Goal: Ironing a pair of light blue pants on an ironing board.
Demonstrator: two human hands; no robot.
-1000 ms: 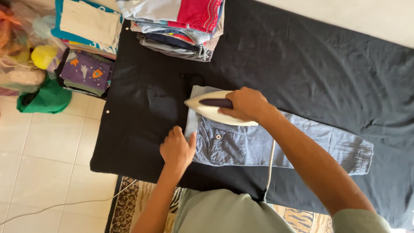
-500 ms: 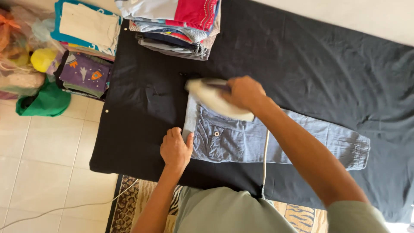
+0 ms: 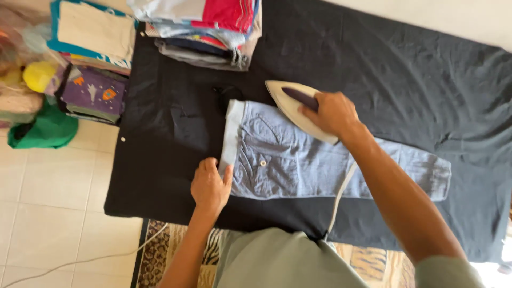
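A pair of light blue trousers [image 3: 298, 160] lies flat on a black cloth [image 3: 405, 80] spread over the floor, waistband to the left. My right hand [image 3: 330, 113] grips the dark handle of a cream clothes iron [image 3: 292, 104], which rests on the upper edge of the trousers near the waist. My left hand [image 3: 210, 184] lies flat at the waistband's lower corner, fingers pressing on the fabric edge and the black cloth. The iron's white cord [image 3: 341, 192] runs down across the trousers toward my body.
A pile of folded clothes [image 3: 205, 29] sits at the cloth's top left. More folded items [image 3: 93, 58], a green bundle [image 3: 45, 130] and a yellow ball [image 3: 37, 74] lie on the tiled floor at left. A patterned rug [image 3: 170, 250] and a cable [image 3: 80, 261] lie near me.
The iron has slid right and up along the trousers' top edge, away from the waistband. My left hand stays pressed at the waistband corner.
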